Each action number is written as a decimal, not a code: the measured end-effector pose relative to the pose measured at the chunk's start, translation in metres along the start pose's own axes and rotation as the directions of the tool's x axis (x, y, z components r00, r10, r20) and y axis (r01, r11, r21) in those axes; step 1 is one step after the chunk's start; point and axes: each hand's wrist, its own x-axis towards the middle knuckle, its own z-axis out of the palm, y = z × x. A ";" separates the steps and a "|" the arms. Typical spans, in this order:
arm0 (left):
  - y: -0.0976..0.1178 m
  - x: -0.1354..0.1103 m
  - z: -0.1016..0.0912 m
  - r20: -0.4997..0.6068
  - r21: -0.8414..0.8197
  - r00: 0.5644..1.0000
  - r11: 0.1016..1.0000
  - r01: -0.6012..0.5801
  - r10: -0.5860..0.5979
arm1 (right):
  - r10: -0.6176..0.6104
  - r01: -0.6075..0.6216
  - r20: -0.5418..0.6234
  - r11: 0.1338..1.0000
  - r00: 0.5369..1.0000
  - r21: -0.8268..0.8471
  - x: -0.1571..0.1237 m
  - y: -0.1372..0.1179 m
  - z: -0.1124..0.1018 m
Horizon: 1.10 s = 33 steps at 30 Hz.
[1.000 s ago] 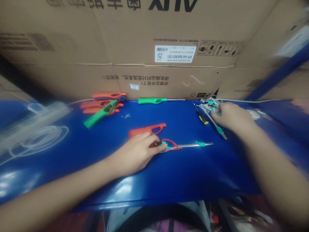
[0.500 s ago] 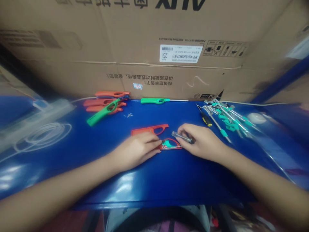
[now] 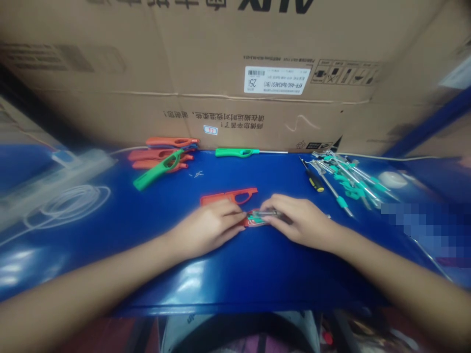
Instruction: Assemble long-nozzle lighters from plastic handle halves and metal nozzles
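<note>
My left hand (image 3: 209,225) is closed around a red lighter casing half (image 3: 248,225), holding it down at the middle of the blue table; its rear is hidden under my fingers. A teal trigger piece (image 3: 251,216) and thin wires sit in the casing's loop end. Between the fingertips of my right hand (image 3: 301,218) is a small clear, greyish tube-like part, perhaps a fuel tank (image 3: 268,214), lying over the trigger area. Whether it touches the casing I cannot tell. Just beyond my left hand lies another red casing half (image 3: 218,196).
Red casings (image 3: 147,156) and a green casing (image 3: 156,172) are piled back left. A green lighter (image 3: 231,153) with a metal rod lies behind. At right are a screwdriver (image 3: 315,182) and teal-and-metal rod assemblies (image 3: 349,181). Coiled white tubing (image 3: 69,203) lies left; cardboard (image 3: 206,59) stands behind.
My right hand has moved left and slightly down, bringing the clear part over the trigger end of the casing. My left hand stays in place on the casing half.
</note>
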 end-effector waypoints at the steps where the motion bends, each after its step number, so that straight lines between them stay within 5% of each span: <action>1: -0.001 -0.001 0.001 -0.009 -0.017 1.000 1.000 -0.001 0.001 | -0.012 0.012 0.000 1.000 1.000 0.024 0.000 0.000 0.001; 11: -0.002 0.000 0.001 -0.041 -0.092 0.999 0.996 0.018 -0.022 | -0.221 0.220 0.073 0.975 0.973 0.016 0.001 0.007 -0.005; 18: 0.004 0.003 0.000 0.029 0.015 0.999 1.000 0.021 -0.022 | -0.242 0.242 0.111 0.970 0.964 0.021 0.002 0.005 -0.007; 23: 0.008 0.003 -0.004 0.009 0.028 1.000 0.999 0.025 -0.026 | -0.280 0.285 0.061 0.951 0.958 -0.121 0.003 0.000 -0.005; 28: 0.015 0.007 -0.013 -0.138 -0.173 0.985 0.982 0.078 -0.103 | -0.225 0.217 -0.106 0.973 0.969 -0.079 0.007 -0.006 0.000; 33: 0.029 0.016 -0.024 -0.045 -0.540 0.956 0.812 0.222 -0.291 | -0.040 0.079 -0.152 0.961 0.988 0.265 0.010 -0.025 0.001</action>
